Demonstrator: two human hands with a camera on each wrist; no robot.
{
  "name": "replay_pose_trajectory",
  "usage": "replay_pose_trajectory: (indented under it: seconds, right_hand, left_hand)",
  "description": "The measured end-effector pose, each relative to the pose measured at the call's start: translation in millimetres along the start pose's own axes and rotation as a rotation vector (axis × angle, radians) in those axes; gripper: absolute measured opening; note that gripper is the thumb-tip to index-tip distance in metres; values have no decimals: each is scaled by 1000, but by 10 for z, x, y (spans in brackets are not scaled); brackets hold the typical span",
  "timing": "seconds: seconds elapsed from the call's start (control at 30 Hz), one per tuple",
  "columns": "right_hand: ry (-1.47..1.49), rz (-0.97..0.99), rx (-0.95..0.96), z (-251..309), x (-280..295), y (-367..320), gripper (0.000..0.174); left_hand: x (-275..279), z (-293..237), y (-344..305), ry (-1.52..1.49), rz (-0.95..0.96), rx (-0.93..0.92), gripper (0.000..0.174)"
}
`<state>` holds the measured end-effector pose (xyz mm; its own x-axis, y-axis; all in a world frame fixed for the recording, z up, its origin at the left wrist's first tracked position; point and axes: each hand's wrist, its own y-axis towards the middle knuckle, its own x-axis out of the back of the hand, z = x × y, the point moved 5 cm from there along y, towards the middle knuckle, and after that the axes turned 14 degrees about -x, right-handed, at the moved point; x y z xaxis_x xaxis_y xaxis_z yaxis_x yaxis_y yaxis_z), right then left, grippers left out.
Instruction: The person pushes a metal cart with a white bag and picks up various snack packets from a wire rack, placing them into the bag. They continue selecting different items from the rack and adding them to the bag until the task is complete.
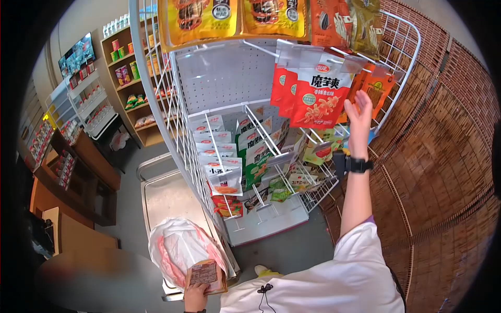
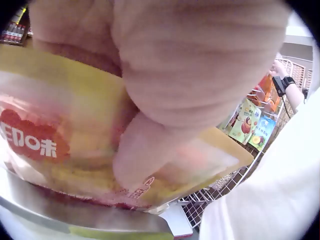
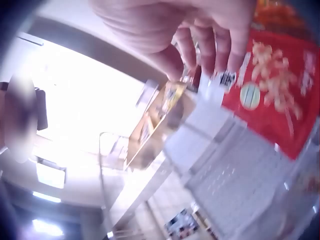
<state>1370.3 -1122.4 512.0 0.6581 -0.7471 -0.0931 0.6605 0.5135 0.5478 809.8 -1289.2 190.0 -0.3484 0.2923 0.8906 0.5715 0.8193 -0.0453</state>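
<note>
My left hand (image 1: 195, 299) grips a snack packet (image 1: 206, 275) low in the head view, beside a white and pink plastic bag (image 1: 172, 245) on a metal cart (image 1: 162, 201). In the left wrist view that packet (image 2: 75, 115) is yellow with a red logo, and the thumb presses on its face. My right hand (image 1: 360, 117) is raised at the rack, fingers loosely extended, holding nothing. It is beside the red snack packets (image 1: 321, 94) on a hook. In the right wrist view its fingertips overlap the edge of a red packet (image 3: 280, 95).
A white wire rack (image 1: 162, 99) carries several hanging packets, including white ones (image 1: 222, 175), green ones (image 1: 255, 156) and yellow ones (image 1: 198, 23) on top. Wooden shelves (image 1: 133, 83) stand behind at left. Brown woven panels (image 1: 428, 198) line the right side.
</note>
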Motion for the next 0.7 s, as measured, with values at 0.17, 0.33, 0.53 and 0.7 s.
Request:
replay_pose_trajectory:
  seconds: [0.17,0.33,0.53,0.7]
  right_hand:
    - [110,214,-109,-256,-256,558,68]
    - [102,360,-136,-393,-538,807,66]
    - [168,394,-231,-486,-758,905,58]
    - [327,517,-347,-643,-881,1062,56]
  left_hand:
    - [-23,-30,-23,14,-107,-78,26]
    - [-88,-3,-83,75,-153,-43,28]
    - [-132,-47,-105,52,-178,50,31]
    - [-189,-3,-122,43,-206,108,30]
